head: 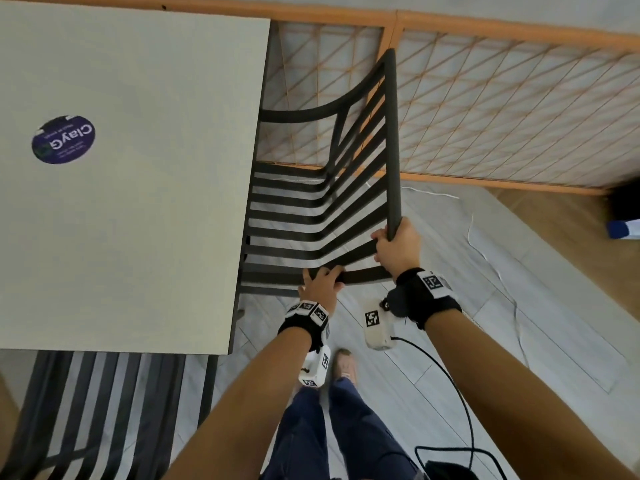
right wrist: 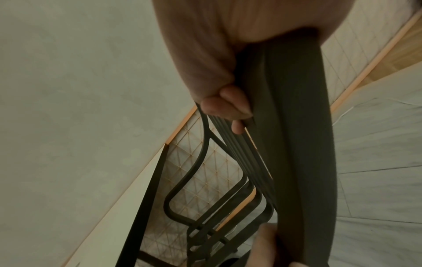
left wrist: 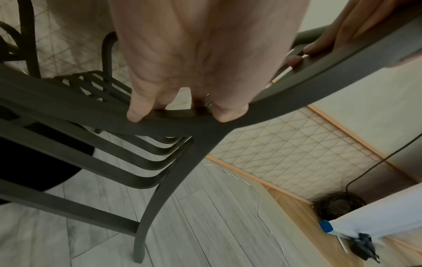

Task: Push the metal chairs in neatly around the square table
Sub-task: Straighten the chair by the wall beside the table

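The metal chair stands at the right edge of the square table, its slatted seat partly tucked under the tabletop and its back toward the person. The right hand is wrapped round the near end of the chair's top rail, fingers curled over the bar with the thumb on the slat side; in the right wrist view the fingertips press against the inner face of the rail. The left hand grips the near armrest just below and left of the right hand, and the left wrist view shows its fingers hooked over that dark bar. A second chair sits pushed under the near edge of the table. A lattice screen stands behind the chair on the grey plank floor.
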